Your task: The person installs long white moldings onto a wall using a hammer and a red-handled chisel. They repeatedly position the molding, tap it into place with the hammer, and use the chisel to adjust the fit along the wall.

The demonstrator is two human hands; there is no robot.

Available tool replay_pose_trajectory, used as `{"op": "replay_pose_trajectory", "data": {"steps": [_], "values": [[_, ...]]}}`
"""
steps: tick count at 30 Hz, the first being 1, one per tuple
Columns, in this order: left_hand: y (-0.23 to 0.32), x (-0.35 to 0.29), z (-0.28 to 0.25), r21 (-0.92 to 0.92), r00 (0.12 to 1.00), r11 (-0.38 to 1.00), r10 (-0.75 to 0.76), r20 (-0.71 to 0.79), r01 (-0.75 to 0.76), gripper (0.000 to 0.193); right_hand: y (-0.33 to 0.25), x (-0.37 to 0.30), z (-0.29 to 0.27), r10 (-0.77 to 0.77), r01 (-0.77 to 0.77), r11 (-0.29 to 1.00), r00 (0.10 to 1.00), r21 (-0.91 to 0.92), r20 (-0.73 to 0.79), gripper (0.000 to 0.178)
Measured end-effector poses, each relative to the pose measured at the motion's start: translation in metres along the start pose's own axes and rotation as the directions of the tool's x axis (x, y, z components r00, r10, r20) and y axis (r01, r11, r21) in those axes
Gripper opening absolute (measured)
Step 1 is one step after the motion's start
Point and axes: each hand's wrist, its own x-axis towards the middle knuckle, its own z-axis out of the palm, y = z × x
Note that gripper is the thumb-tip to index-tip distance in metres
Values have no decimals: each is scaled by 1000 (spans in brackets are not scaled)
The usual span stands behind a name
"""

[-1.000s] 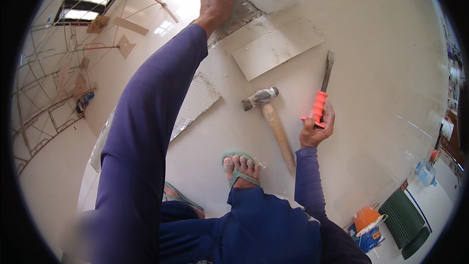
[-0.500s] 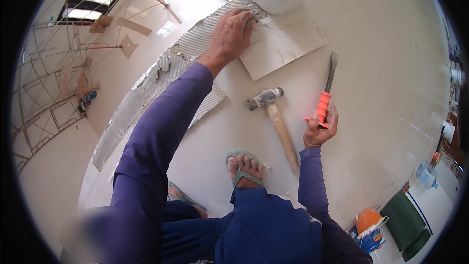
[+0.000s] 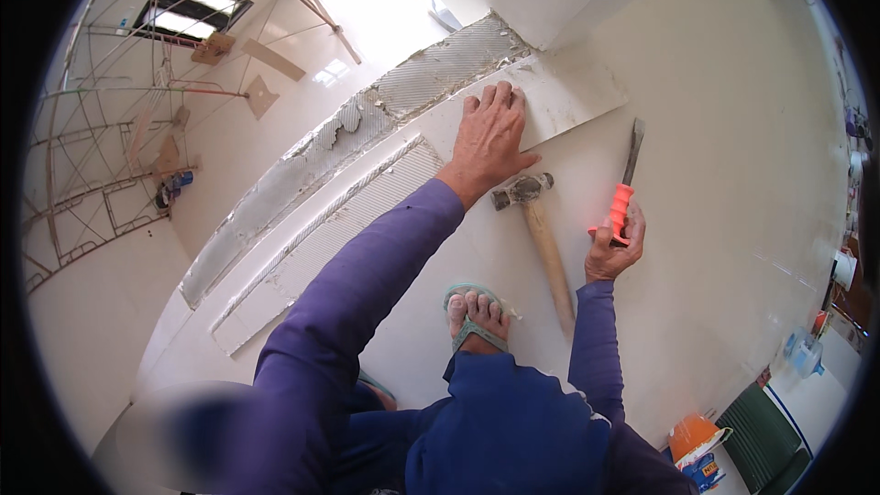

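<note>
My left hand (image 3: 490, 137) lies with its fingers stretched over a pale flat tile (image 3: 582, 96), near the tile's left end. My right hand (image 3: 616, 247) grips a cold chisel (image 3: 623, 202) by its orange ribbed handle, the steel blade pointing away from me. Between my hands a ball-peen hammer (image 3: 545, 257) rests on the floor, its wooden handle toward me. Left of my left hand lies a long tile strip (image 3: 357, 206) with a ridged back facing up. Beyond it runs a strip of ridged, partly broken mortar (image 3: 440, 64).
A white wall corner (image 3: 550, 0) stands at the far end of the mortar strip. My sandalled foot (image 3: 477, 316) is close to the hammer handle. Metal scaffolding (image 3: 119, 183) stands far left. At the lower right are an orange bucket (image 3: 692, 435) and a dark green chair (image 3: 761, 431).
My left hand has moved back from the mortar strip's far end onto the pale tile, its fingers now spread. The right hand keeps the chisel, and the view has shifted slightly.
</note>
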Motion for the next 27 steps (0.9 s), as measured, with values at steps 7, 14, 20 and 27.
{"op": "replay_pose_trajectory", "data": {"steps": [7,14,20,27], "values": [[-13,-6,-22,-175,988,983,78,136,-53,45,5,1,0,-38,38,999,999,25,-2,58],[-34,0,-60,-337,983,938,-19,185,81,23,3,4,0,-70,70,997,997,32,-12,60],[-52,-6,-41,-457,966,851,-235,109,259,41,9,3,-2,-64,64,998,998,19,7,61],[-54,-22,-27,-179,999,984,-16,32,21,81,4,2,0,-29,29,997,1000,67,7,61]]}}
